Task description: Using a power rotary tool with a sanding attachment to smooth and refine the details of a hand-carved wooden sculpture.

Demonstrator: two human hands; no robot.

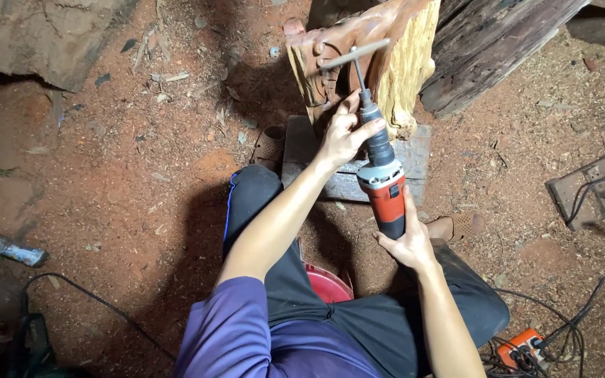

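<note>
Left hand [345, 134] gripped the neck of an orange grinder [384, 183], right hand [407, 241] wrapped its near end, bit against a carved wood block [393, 66] at far centre, plastic bottle [10, 250] lay far left, power strip [523, 346] near right.

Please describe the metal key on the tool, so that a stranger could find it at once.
Start at the carved wood block at top centre. In front of it both hands grip an orange power tool. The T-shaped key stands at its tip: the only thin grey metal bar there.
</note>
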